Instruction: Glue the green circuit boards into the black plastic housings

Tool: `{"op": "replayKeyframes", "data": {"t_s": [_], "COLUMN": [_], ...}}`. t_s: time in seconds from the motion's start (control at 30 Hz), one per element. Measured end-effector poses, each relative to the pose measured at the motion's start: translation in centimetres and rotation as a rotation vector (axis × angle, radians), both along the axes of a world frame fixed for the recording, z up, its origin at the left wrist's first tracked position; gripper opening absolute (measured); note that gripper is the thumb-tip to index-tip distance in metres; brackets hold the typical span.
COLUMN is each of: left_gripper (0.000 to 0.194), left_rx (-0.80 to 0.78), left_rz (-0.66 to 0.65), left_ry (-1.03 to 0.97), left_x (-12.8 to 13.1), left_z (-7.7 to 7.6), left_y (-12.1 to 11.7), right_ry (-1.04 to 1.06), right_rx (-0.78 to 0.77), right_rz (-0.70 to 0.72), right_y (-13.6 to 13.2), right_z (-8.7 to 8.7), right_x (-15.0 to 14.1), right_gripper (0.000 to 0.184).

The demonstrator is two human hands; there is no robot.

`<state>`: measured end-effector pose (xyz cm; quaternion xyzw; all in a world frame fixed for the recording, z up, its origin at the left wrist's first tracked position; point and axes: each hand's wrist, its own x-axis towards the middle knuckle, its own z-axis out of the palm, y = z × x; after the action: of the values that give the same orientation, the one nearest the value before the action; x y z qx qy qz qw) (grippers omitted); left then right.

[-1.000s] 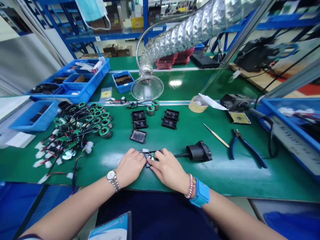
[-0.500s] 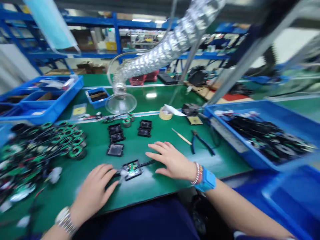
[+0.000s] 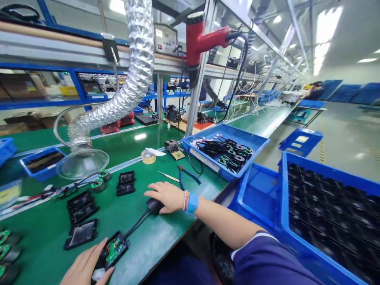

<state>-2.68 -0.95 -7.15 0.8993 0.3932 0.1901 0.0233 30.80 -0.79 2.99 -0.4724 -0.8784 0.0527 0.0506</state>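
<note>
At the bottom left, my left hand (image 3: 86, 263) has its thumb and fingers around the near end of a small black plastic case (image 3: 114, 249). The case lies open, showing a green circuit board, and a whitish piece sits by my thumb. A black cable (image 3: 138, 222) runs from the case to a black cylindrical part (image 3: 154, 206). My right hand (image 3: 166, 196) lies over this part, which sits between thumb and index finger; the other fingers reach past it. Empty black case halves (image 3: 81, 232) and another open case (image 3: 126, 183) lie beyond.
Cutting pliers (image 3: 188, 175), a light-handled pointed tool (image 3: 168, 176) and a tape roll (image 3: 148, 156) lie farther off. A blue tray (image 3: 261, 143) holds cabled parts; another blue bin (image 3: 285, 198) of black parts stands right. A fume hose funnel (image 3: 83, 163) and a red heat gun (image 3: 194, 43) hang above.
My view has swung right, so bench and hands appear farther left. My right hand's fingers are closer together, and the black cylindrical part shows beneath them. My left hand stays at the case.
</note>
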Motion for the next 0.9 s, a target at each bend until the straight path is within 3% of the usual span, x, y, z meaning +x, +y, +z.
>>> {"op": "replayKeyframes", "data": {"t_s": [0.1,0.17,0.23,0.3,0.37,0.47,0.53,0.63,0.73,0.9], "left_gripper": [0.048,0.046,0.045,0.046,0.047,0.049,0.049,0.047,0.047,0.048], "left_rx": [-0.036,-0.059,-0.076,-0.083,-0.084,-0.092,-0.115,-0.193,-0.277,-0.306], "left_rz": [0.034,0.053,0.068,0.074,0.057,0.014,-0.009,-0.028,-0.034,-0.049], "left_ry": [-0.029,-0.045,-0.058,-0.082,-0.116,-0.161,-0.176,-0.168,-0.148,-0.143], "left_x": [0.9,1.6,2.6,3.6,4.7,6.4,7.3,8.1,8.3,8.0], "left_z": [1.2,2.7,4.5,6.3,7.9,9.3,9.4,8.7,7.4,5.1], "left_y": [-0.1,-0.5,-0.9,-1.2,-1.3,-1.1,-0.6,0.5,1.3,2.1], "right_ry": [-0.118,-0.105,-0.074,0.011,0.232,0.608,0.664,0.536,0.357,0.029], "right_rx": [0.093,0.08,0.063,0.029,-0.058,-0.208,-0.224,-0.161,-0.065,0.071], "right_rz": [-0.083,-0.138,-0.128,-0.078,-0.028,0.008,-0.009,-0.018,0.107,0.314], "right_y": [-1.2,-1.2,-0.7,0.1,0.7,0.6,0.2,-0.2,0.0,0.2], "right_z": [0.1,0.2,0.2,0.1,-0.3,-1.3,-1.7,-1.5,-0.3,0.1], "right_x": [-2.1,-2.7,-2.2,-0.7,1.1,3.1,3.9,4.4,4.5,4.3], "right_gripper": [0.037,0.023,0.023,0.036,0.048,0.051,0.051,0.055,0.06,0.04]}}
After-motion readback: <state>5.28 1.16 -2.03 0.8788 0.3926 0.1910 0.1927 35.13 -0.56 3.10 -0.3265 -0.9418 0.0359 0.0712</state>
